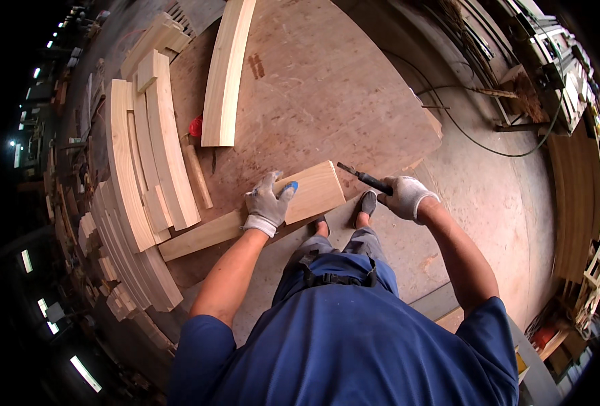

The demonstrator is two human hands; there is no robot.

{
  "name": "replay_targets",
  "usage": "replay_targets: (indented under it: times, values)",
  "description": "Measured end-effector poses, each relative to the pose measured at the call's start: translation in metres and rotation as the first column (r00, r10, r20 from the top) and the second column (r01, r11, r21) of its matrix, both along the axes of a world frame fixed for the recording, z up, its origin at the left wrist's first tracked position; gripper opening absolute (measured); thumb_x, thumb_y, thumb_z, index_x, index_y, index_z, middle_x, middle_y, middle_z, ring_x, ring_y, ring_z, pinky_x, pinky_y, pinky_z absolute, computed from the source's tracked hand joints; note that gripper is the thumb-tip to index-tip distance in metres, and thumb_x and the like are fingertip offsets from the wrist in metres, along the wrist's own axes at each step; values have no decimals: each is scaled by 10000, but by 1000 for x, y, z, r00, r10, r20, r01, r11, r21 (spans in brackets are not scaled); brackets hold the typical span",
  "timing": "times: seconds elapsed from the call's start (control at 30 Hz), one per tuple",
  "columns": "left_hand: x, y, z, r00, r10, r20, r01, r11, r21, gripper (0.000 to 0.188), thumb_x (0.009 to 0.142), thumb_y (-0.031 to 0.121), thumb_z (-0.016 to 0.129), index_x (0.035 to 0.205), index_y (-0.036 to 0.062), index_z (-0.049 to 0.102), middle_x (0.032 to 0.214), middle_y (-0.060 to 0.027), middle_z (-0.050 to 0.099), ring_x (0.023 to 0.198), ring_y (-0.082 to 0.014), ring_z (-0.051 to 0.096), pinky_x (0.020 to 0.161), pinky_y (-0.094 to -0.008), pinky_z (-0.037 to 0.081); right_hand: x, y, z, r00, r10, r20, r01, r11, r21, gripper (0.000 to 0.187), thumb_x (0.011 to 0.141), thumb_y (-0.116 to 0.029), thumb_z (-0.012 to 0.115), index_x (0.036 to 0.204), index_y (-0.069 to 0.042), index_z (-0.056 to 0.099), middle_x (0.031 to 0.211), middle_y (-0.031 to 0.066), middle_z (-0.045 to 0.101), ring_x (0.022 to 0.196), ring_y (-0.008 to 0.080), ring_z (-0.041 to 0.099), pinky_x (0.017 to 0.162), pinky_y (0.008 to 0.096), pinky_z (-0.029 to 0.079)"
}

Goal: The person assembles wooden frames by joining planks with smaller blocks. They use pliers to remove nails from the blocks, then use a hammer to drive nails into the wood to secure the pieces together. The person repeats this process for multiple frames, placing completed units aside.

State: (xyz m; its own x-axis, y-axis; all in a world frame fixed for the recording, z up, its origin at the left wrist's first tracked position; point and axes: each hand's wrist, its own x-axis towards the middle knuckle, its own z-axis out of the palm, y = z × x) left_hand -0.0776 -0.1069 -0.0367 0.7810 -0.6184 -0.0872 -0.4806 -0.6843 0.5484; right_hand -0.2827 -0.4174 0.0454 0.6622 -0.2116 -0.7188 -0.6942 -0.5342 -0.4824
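My left hand (269, 201), in a pale work glove with a blue patch, grips a thick light wooden beam (317, 193) from above. The beam lies across the near edge of the workbench, and its squared end points right. My right hand (407, 196), gloved too, is closed around the black handle of a slim hand tool (369, 178). Its short dark metal tip points toward the beam's end, just right of it and apart from it. I cannot tell the tool's exact kind.
A large brown workbench top (313, 88) carries a long curved plank (227, 74) and, at left, stacked curved planks (168, 142). A wooden rod (197, 176) and a red round object (196, 126) lie between them. A cable (479, 145) loops over the floor at right, near timber racks.
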Motion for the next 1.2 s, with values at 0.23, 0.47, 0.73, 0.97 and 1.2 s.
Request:
replay_targets:
  times: [0.23,0.47,0.73,0.97,1.2]
  values:
    - [-1,-1,1,999,-14,32,14,1000,-10,472,934,349,787,1267,24,714,1196,-190,795,1109,-377,763,990,-462,587,15,-12,10,983,174,-50,-178,981,-80,290,981,-296,706,1160,-73,758,1072,228,782,1080,429,739,915,512,569]
    - [-1,-2,2,1000,-14,26,14,1000,-5,471,932,350,782,1268,29,710,1199,-188,797,1111,-381,762,984,-468,588,40,-31,24,943,312,-112,-325,937,-125,328,988,-300,697,1224,-81,763,1167,213,780,1146,409,733,962,496,579]
    - [-2,-5,11,999,-5,35,3,998,57,476,940,379,779,1262,34,713,1201,-181,796,1109,-383,760,976,-473,589,64,-55,10,903,411,-124,-427,891,-155,326,987,-298,699,1221,-91,789,1152,204,792,1120,401,747,950,477,590]
    - [-1,-4,7,1000,-1,16,0,1000,26,483,926,371,790,1261,32,712,1211,-182,793,1120,-375,760,985,-471,587,40,-56,-30,952,293,-94,-284,954,98,334,985,-296,719,1253,-109,782,1074,157,805,1023,333,750,903,444,570]
    - [-2,-4,8,1000,-3,13,3,1000,24,498,927,382,787,1261,20,710,1221,-191,789,1140,-385,752,1004,-472,583,62,-64,-10,903,408,-137,-412,911,2,345,973,-287,725,1259,-102,774,1113,178,797,1061,359,747,922,450,574]
